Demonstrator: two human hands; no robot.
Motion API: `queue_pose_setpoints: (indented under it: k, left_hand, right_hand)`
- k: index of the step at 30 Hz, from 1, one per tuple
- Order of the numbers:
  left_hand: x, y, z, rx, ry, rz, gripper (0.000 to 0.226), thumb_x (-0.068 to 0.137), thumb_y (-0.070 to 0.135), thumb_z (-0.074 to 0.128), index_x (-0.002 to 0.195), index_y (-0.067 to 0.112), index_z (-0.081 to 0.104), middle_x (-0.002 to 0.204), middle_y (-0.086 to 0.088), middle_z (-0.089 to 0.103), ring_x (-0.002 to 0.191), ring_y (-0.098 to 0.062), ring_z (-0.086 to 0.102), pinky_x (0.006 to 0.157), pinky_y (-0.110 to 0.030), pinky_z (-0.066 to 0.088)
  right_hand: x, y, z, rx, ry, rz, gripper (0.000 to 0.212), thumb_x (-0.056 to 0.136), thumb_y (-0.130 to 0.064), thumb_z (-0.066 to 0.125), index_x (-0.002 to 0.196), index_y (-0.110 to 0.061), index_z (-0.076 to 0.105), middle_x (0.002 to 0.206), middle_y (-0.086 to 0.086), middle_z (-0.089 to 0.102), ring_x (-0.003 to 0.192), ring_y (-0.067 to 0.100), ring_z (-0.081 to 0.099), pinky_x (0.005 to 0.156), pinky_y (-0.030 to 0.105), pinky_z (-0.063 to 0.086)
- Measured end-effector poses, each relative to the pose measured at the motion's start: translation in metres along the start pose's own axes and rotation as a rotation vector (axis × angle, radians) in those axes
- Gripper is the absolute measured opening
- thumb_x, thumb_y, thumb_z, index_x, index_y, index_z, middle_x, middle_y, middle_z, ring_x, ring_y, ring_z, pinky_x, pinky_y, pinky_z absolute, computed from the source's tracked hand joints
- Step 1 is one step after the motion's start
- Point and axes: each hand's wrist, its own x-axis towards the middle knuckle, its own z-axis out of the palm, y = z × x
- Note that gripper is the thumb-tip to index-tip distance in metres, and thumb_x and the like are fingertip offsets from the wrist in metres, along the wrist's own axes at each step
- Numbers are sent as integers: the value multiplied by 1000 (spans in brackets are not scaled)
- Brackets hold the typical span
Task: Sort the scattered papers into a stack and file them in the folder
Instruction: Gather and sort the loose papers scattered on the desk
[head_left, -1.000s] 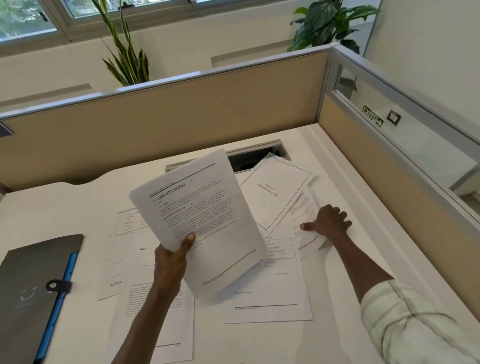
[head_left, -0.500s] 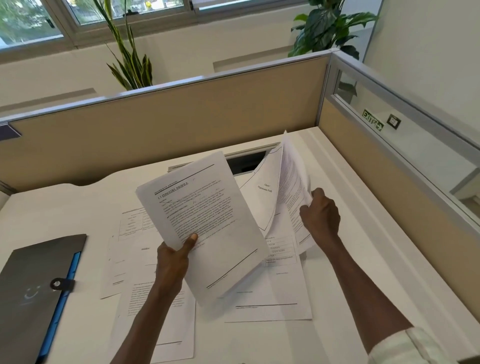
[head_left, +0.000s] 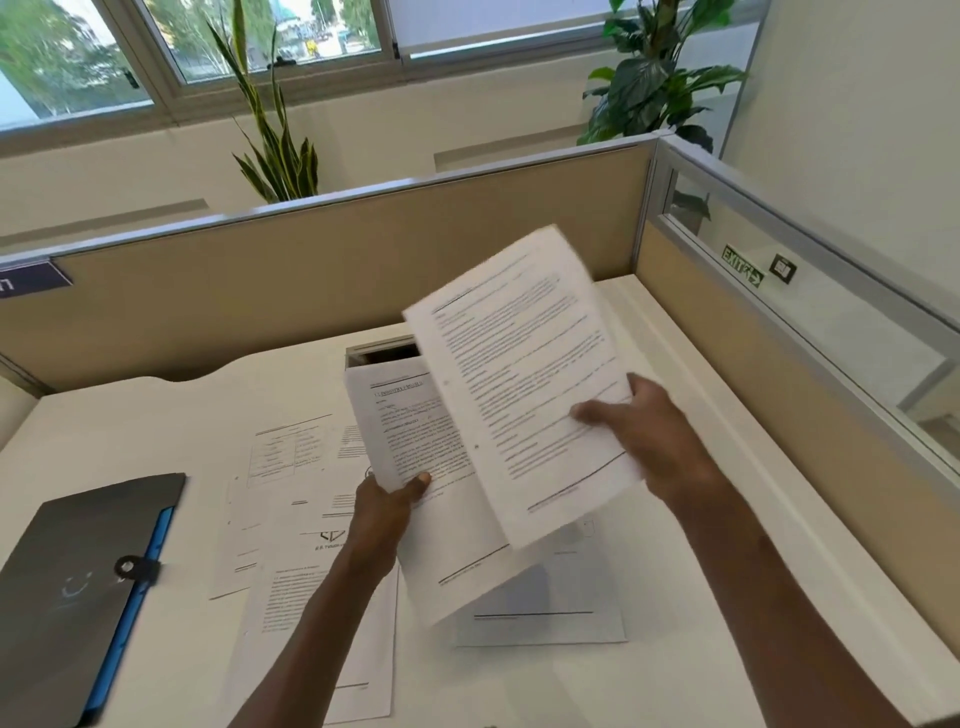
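A white printed sheet (head_left: 524, 384) is held up by the right hand (head_left: 649, 436), thumb pinched across its face, overlapping the white text pages (head_left: 415, 467) gripped at their lower corner by the left hand (head_left: 384, 506), seemingly so they can be joined into a stack. More white sheets (head_left: 291, 467) lie scattered on the white counter (head_left: 130, 415). The grey folder with a blue edge (head_left: 83, 582) lies closed at the left, well apart.

Single head-worn wide-angle view
Looks forward and down, close over desk (head_left: 156, 415), partition (head_left: 337, 270) across mid-frame, windows (head_left: 260, 31) along top.
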Motion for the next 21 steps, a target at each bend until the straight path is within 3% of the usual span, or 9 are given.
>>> queue_pose_setpoints:
  k: [3, 7, 12, 14, 16, 18, 21]
  left_hand:
    - [-2, 5, 1, -54, -69, -30, 41, 89, 8, 72, 128, 11, 62, 118, -8, 73, 102, -33, 71, 89, -55, 57]
    - [-5, 6, 0, -78, -116, -46, 35, 89, 8, 71, 123, 10, 65, 114, -11, 75, 99, -35, 72, 85, -56, 59]
    - [-7, 2, -4, -89, -148, -53, 29, 89, 11, 71, 119, 11, 68, 109, -10, 77, 98, -36, 72, 80, -50, 60]
    - [-7, 2, -6, -98, -180, -42, 34, 85, 17, 74, 118, 13, 68, 108, -10, 77, 100, -37, 72, 79, -49, 60]
    - [-9, 5, -6, -120, -220, -34, 44, 77, 24, 76, 119, 13, 68, 111, -11, 76, 101, -38, 72, 77, -48, 60]
    - [-10, 7, -4, -133, -260, -20, 49, 74, 28, 76, 119, 13, 68, 114, -13, 75, 104, -39, 71, 77, -48, 60]
    - [-8, 8, -1, -226, -286, -32, 46, 85, 38, 69, 123, 12, 68, 120, -17, 72, 108, -39, 69, 83, -53, 58]
  right_hand:
    - [0, 29, 22, -131, 13, 106, 43, 73, -18, 78, 111, -9, 59, 110, 9, 70, 92, 24, 69, 83, 38, 58]
    - [-9, 63, 46, -518, 40, 115, 63, 79, -43, 71, 120, -6, 42, 123, 11, 59, 107, 31, 59, 81, 32, 46]
    - [-9, 72, 46, -843, 29, 49, 79, 71, -56, 74, 123, -9, 37, 125, 12, 48, 117, 31, 46, 91, 40, 43]
    - [-2, 67, 37, -725, -29, 63, 85, 64, -54, 81, 123, -13, 36, 122, 6, 49, 115, 27, 48, 89, 40, 47]
    - [3, 59, 29, -393, -90, 91, 82, 59, -52, 85, 119, -18, 40, 115, -4, 57, 102, 16, 57, 73, 29, 50]
    - [7, 53, 25, -155, -63, 78, 69, 63, -52, 83, 113, -19, 49, 109, -7, 64, 92, 8, 63, 63, 22, 47]
    - [13, 56, 25, -112, -28, 8, 44, 72, -39, 81, 105, -18, 62, 105, -2, 72, 90, 11, 68, 67, 25, 52]
